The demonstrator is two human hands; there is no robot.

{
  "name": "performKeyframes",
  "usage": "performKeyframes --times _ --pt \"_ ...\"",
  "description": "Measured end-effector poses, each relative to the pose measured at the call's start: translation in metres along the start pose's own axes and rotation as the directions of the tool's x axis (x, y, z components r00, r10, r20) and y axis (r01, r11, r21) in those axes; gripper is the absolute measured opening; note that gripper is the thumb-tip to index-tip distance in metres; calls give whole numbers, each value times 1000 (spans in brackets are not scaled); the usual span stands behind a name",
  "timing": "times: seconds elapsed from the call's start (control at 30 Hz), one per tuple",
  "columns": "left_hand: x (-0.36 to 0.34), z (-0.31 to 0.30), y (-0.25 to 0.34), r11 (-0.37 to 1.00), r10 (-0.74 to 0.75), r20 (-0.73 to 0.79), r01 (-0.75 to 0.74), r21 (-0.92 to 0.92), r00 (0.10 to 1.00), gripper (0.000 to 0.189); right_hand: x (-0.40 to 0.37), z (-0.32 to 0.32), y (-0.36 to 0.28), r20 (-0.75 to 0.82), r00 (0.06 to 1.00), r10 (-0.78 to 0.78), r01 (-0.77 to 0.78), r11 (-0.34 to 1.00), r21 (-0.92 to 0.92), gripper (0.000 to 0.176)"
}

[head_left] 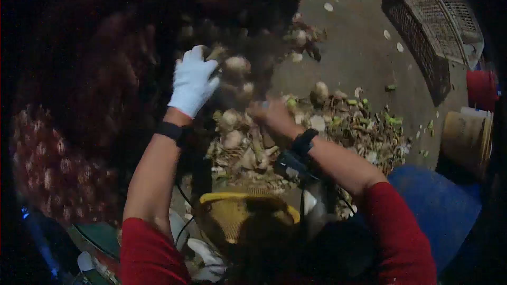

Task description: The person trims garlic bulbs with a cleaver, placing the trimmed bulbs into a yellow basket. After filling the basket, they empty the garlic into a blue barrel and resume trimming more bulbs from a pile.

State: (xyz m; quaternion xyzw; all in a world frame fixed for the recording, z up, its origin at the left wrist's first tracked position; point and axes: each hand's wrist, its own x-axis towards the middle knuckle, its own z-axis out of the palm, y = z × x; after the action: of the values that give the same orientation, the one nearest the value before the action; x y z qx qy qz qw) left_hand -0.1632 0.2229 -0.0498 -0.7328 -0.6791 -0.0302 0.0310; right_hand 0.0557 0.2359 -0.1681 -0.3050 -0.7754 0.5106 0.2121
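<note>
My left hand, in a white glove, is stretched over the dark pile with its fingers apart and slightly bent. Its fingertips are right at a stalk, and a pale garlic bulb lies just to their right. My right hand, bare and blurred, is closed above the heap of trimmings, with a small bluish spot at its fingers; I cannot tell what it holds. Below the hands, more garlic bulbs lie with cut stalks and husks. A yellow basket stands nearest my body.
Red mesh sacks of bulbs fill the left side. Green and brown trimmings spread over the concrete floor to the right. A plastic crate, a red container, a tan bucket and a blue surface are at the right.
</note>
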Motion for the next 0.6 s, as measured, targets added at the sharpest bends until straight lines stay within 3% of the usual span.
performKeyframes --times 0.03,0.07,0.1,0.13,0.17,0.2,0.23,0.3,0.33,0.37,0.4,0.43,0.5,0.57,0.6 --pt "-20 0 3 1000 1 12 -1 -18 1000 28 -17 0 4 92 939 -331 339 849 -405 21" --pt "-38 -3 7 998 30 -10 -31 -46 999 27 -26 -21 -22 52 974 219 -215 975 -58 20" --pt "-55 -9 13 996 55 -38 -57 -69 998 27 -28 -46 -54 38 908 418 -419 897 143 20" --pt "-75 -18 21 994 -10 -13 9 -113 1000 24 -36 -66 -73 66 800 597 -581 741 335 19" --pt "-97 -18 25 993 -15 -16 13 -119 1000 24 -47 -76 -52 -107 893 438 -401 880 255 26" --pt "-121 -9 25 980 -132 129 149 -131 983 22 -57 -87 -54 -161 833 529 -428 801 418 25" --pt "-145 -3 27 951 -243 268 283 -121 932 21 -69 -96 -56 -160 839 520 -422 808 410 25" --pt "-188 -5 37 915 -293 223 341 -217 930 22 -91 -109 -58 -204 817 540 -441 812 382 21" --pt "-207 -12 45 830 -357 202 409 -379 912 24 -103 -112 -58 -204 820 535 -436 814 383 21" --pt "-223 -28 60 784 -379 203 430 -447 903 28 -116 -115 -58 -124 810 573 -546 815 195 21" --pt "-246 -34 74 755 -390 296 487 -439 872 29 -127 -114 -61 -53 786 617 -618 786 -8 21" --pt "-268 -37 88 727 -399 376 538 -426 836 30 -135 -109 -62 -56 794 605 -607 795 -9 21" --pt "-302 -34 120 715 -418 374 554 -427 828 33 -150 -98 -62 -94 855 509 -513 858 -25 21" --pt "-328 -17 133 635 -373 397 543 -549 839 31 -165 -89 -81 -85 852 517 -515 856 43 22" --pt "-330 -20 137 729 -319 574 583 -360 754 28 -165 -84 -89 -69 852 518 -510 854 104 23"
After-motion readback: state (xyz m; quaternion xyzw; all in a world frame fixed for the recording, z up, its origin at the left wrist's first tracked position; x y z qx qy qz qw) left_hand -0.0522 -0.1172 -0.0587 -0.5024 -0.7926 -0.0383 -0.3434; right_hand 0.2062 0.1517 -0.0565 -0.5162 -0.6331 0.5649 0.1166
